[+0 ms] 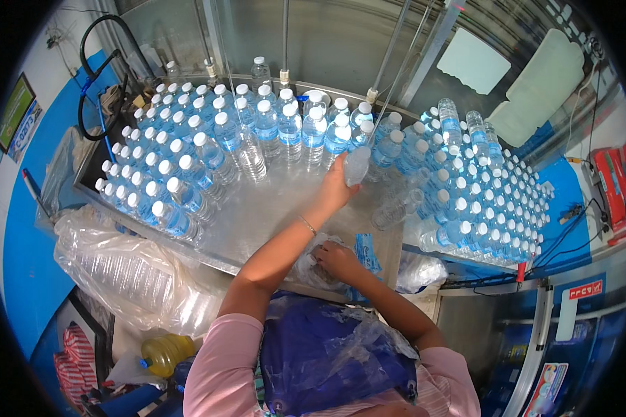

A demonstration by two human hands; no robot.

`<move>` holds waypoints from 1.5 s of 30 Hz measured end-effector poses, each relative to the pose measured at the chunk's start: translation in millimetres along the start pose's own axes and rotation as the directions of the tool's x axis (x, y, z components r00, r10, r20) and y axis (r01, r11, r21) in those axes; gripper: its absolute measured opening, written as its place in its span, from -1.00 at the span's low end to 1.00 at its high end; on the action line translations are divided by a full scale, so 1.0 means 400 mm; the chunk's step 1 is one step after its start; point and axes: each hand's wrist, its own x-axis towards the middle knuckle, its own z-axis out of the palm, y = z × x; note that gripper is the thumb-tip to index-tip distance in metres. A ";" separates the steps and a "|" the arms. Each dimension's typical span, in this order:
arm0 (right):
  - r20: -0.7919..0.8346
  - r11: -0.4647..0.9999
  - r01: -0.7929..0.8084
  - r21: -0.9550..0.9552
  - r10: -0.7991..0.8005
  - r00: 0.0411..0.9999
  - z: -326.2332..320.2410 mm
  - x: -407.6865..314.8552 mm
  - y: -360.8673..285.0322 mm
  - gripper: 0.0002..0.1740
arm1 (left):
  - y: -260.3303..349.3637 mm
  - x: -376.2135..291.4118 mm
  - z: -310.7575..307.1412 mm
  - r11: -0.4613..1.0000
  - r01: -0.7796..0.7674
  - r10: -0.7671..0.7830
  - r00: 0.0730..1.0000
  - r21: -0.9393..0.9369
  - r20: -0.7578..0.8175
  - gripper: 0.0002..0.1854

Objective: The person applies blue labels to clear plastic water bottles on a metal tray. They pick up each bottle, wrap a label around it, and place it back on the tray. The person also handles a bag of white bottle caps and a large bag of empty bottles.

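My left hand (339, 180) reaches out over the metal tray table (271, 208) and grips a clear plastic bottle (357, 166), tilted and seen nearly end-on. Close to my body, my right hand (338, 259) has its fingertips in a crumpled clear plastic bag (313, 263); what they touch there is hidden. Flat blue printed labels (365, 253) lie just right of that hand. Beyond the left hand stand rows of filled water bottles (290, 130) with white caps and blue labels. An unlabelled clear bottle (388, 215) lies on its side to the right.
More capped bottles crowd the table's left (159, 172) and a side surface on the right (493, 208); a few lie on top. Thin vertical rods (285, 36) rise at the back. A large plastic sack of bottles (141, 271) hangs at lower left, near a yellow jug (167, 354).
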 end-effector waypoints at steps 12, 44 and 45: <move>-0.119 0.988 -0.037 0.148 0.055 0.991 0.023 -0.009 -0.044 -0.72 | -0.032 -0.010 -0.019 0.988 -0.148 0.148 0.989 -0.039 -0.001 -0.10; -0.147 0.847 -0.431 0.311 0.491 0.859 -0.253 0.198 0.259 -0.65 | -0.017 -0.119 -0.213 0.853 -0.030 -0.318 0.762 0.521 0.564 -0.37; -0.181 0.897 -0.441 -0.018 0.431 0.884 -0.285 0.182 0.223 -0.65 | -0.019 -0.110 -0.198 0.891 -0.018 -0.257 0.804 0.454 0.537 -0.38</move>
